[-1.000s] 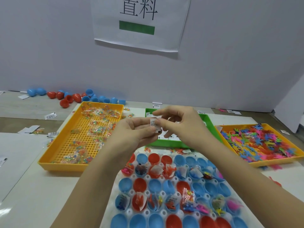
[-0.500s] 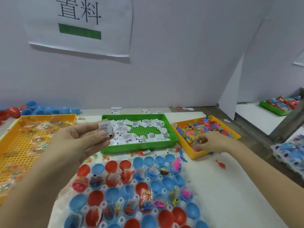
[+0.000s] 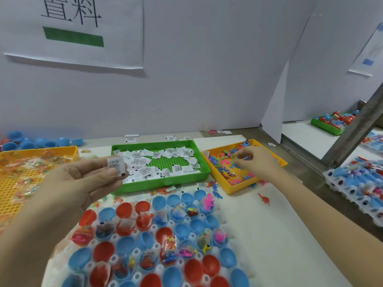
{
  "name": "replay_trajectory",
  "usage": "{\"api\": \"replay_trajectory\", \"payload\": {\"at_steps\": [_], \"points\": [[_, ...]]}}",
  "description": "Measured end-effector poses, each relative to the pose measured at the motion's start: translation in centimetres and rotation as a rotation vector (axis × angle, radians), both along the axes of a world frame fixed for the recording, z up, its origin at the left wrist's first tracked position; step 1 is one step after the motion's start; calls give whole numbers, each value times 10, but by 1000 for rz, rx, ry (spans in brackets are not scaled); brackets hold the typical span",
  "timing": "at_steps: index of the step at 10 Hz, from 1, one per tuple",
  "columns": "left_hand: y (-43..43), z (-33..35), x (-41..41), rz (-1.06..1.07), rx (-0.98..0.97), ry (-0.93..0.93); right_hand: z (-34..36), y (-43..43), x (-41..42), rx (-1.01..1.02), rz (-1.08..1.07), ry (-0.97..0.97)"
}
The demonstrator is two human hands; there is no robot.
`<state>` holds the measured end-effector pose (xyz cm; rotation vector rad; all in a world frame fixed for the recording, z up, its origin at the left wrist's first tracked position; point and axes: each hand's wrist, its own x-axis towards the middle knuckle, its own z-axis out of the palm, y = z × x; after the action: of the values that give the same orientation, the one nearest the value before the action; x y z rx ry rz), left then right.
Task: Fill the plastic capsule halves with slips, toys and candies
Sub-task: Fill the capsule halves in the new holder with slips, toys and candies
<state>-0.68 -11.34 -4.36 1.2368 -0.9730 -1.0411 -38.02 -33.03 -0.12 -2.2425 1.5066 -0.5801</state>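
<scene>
— See, the left hand (image 3: pixel 83 181) pinches a slip (image 3: pixel 115 165), thumb against fingers, above the capsule halves (image 3: pixel 165 235).
— And the right hand (image 3: pixel 257 162) nips a toy (image 3: pixel 234 159) in the tray (image 3: pixel 234 188) beneath it. Tangled neighbours could lift out too and spill.

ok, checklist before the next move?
1. Slip held: ok, the left hand pinches it between thumb and fingers.
2. One slip only: cannot tell.
3. Right hand at the toys: ok, fingertips down in the orange tray.
4. Toy actually gripped: cannot tell, the fingers hide it.
5. Empty capsule half free: ok, several sit open and unfilled.
</scene>
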Motion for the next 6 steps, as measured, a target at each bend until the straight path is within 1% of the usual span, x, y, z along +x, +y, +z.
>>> {"api": "replay_trajectory", "payload": {"at_steps": [1,2,3,4,6], "points": [[9,15,-18,40,-21,-9,-3,-1,0,-4,45,-96],[14,29,-35,72,-40,27,-4,0,3,-37,21,-120],[18,47,-53,157,-26,223,-4,-3,3,-42,14,-140],[20,57,-63,203,7,236,-2,2,4,-45,-11,-76],[23,63,-65,233,34,237,1,6,5,-13,9,-163]]}}
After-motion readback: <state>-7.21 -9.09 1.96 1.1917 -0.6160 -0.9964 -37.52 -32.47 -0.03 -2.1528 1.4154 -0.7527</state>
